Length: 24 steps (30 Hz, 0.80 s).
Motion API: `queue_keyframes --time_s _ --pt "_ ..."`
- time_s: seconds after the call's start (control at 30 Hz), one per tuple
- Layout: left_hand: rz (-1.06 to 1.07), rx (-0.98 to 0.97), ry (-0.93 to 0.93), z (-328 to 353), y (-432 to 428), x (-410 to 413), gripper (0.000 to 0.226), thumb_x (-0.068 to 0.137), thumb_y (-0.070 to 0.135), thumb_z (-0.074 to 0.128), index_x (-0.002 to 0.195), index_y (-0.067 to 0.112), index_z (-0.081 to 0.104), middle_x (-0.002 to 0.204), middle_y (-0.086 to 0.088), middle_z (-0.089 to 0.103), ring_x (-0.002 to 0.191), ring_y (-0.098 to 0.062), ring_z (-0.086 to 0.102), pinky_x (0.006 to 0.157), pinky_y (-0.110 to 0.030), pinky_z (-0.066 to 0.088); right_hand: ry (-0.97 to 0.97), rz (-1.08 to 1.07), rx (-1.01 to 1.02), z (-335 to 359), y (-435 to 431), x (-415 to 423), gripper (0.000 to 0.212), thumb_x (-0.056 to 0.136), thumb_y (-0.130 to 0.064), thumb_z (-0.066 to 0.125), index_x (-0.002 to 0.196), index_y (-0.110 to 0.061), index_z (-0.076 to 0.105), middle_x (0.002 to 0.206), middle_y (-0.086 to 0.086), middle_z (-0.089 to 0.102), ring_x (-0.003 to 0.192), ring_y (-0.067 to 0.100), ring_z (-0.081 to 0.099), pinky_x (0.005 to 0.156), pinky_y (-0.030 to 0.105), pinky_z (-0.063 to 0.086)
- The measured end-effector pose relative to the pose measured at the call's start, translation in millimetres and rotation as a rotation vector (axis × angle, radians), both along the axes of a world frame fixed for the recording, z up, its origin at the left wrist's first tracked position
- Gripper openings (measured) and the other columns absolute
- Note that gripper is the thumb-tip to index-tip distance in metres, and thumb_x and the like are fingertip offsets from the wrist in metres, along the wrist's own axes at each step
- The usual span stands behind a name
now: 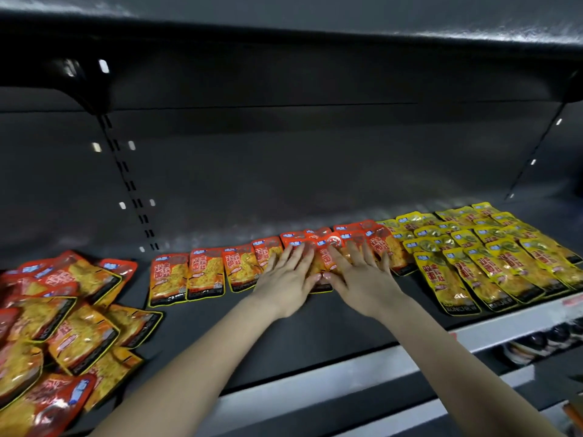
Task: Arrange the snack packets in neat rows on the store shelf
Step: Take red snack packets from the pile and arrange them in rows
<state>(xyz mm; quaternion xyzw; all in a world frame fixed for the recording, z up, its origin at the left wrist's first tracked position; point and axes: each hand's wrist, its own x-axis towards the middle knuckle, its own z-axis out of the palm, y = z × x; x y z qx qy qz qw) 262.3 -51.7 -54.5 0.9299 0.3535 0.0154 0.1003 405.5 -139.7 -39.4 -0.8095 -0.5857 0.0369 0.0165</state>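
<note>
You had glossy, crinkled plastic packets [205,272] before you, lying on a matt, smooth dark shelf [284,335] with a pale, smooth edge strip [347,370].

We have only one view: a wide-angle camera on the head, facing forward and down into the shelf [315,329] from close by, with the left hand [285,277] and right hand [362,280] near mid-frame.

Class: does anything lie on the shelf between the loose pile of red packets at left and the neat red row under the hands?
Nothing visible does. Only bare dark shelf separates the loose pile from the left end of the red row; the left hand and right hand lie flat further right.
</note>
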Motion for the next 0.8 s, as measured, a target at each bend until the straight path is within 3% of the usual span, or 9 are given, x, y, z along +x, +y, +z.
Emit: queue_keyframes --time_s 0.2,0.37,0.53,0.67,0.73,0.8 --pt "0.122 0.042 -0.063 24 3 -63 0.056 0.1 0.028 0.024 0.151 0.018 0.001 0.159 -0.001 -0.006 0.146 -0.022 -0.011 0.118 -0.039 -0.006 0.153 0.31 0.166 22 30 -88 0.049 0.099 -0.041 0.022 0.147 -0.035 0.014 0.157 -0.004 0.012 0.146 0.02 0.003 0.117 0.052 0.0" --pt "0.413 0.108 -0.085 35 15 -162 0.058 0.098 0.026 0.033 0.15 0.018 0.01 0.159 -0.007 0.001 0.147 -0.027 -0.004 0.117 -0.041 -0.004 0.271 0.523 0.295 20 55 -162 0.047 0.098 -0.035 0.035 0.143 -0.027 0.031 0.148 -0.001 0.035 0.136 0.022 0.032 0.114 0.041 0.025" --pt "0.648 0.177 -0.159 35 5 -267 0.044 0.095 0.028 0.044 0.139 0.026 0.041 0.152 -0.004 0.029 0.141 -0.028 0.024 0.115 -0.047 0.012 0.391 0.713 0.194 19 73 -241 0.048 0.097 -0.028 0.042 0.143 -0.023 0.031 0.147 -0.001 0.035 0.133 0.022 0.036 0.107 0.037 0.035" --pt "0.781 0.132 -0.184 34 -20 -336 0.039 0.084 0.03 0.061 0.123 0.026 0.058 0.131 -0.005 0.055 0.118 -0.03 0.052 0.102 -0.042 0.039 0.354 0.833 0.042 14 84 -294 0.057 0.095 -0.024 0.044 0.147 -0.02 0.022 0.15 0.006 0.029 0.134 0.027 0.037 0.108 0.037 0.035" --pt "0.832 0.14 -0.164 28 -32 -361 0.041 0.08 0.039 0.067 0.119 0.027 0.061 0.123 -0.004 0.059 0.112 -0.03 0.056 0.096 -0.04 0.043 0.318 0.87 -0.027 9 86 -311 0.06 0.094 -0.025 0.045 0.148 -0.021 0.019 0.149 0.009 0.03 0.133 0.03 0.036 0.108 0.038 0.035" --pt "0.847 0.134 -0.106 20 -41 -378 0.053 0.076 0.053 0.067 0.123 0.029 0.057 0.127 -0.001 0.056 0.117 -0.027 0.052 0.101 -0.042 0.039 0.265 0.87 -0.042 4 87 -323 0.063 0.092 -0.031 0.049 0.148 -0.022 0.02 0.146 0.009 0.032 0.131 0.034 0.038 0.107 0.042 0.035"
